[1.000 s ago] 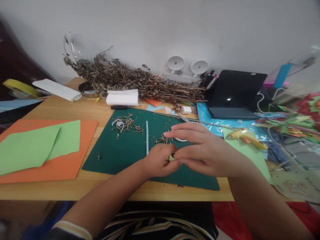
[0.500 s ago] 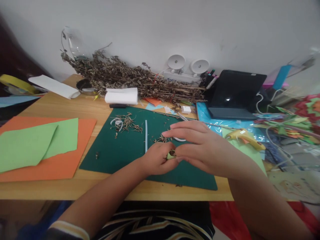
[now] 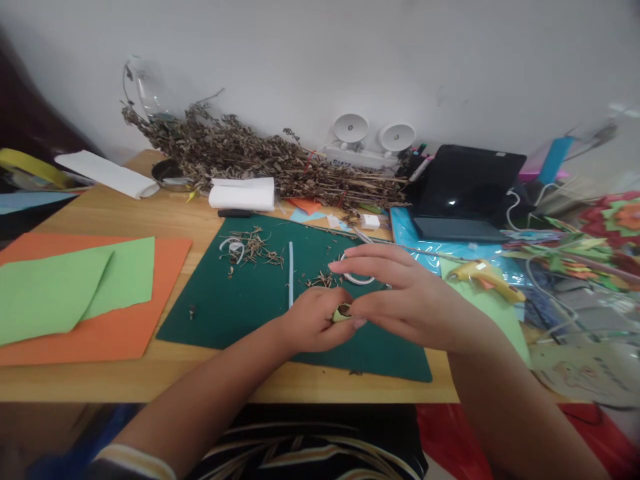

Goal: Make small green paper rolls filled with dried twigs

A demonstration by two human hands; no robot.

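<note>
My left hand (image 3: 315, 320) is wrapped around a small green paper roll (image 3: 339, 317) standing on end in the fist, its top facing up. Dark brown bits show inside the opening. From the right, my right hand (image 3: 405, 287) touches the rim with thumb and forefinger pinched, while its other fingers stretch out above. Both hands are over the green cutting mat (image 3: 260, 297). Beyond the fingers lie dried plant crumbs (image 3: 323, 279) and a white ring (image 3: 359, 275). A pale blue strip (image 3: 291, 273) lies left of them.
Orange paper (image 3: 165, 280) and green sheets (image 3: 55, 287) lie at left. Behind are dried plant stalks (image 3: 240, 147), a white paper roll (image 3: 242, 194) and a black tablet (image 3: 470, 187). A yellow glue gun (image 3: 487, 277) and cables (image 3: 545, 293) crowd the right.
My right hand has shifted slightly at the roll, and more of its opening and the white ring show. My left hand keeps its hold. The view has moved a little.
</note>
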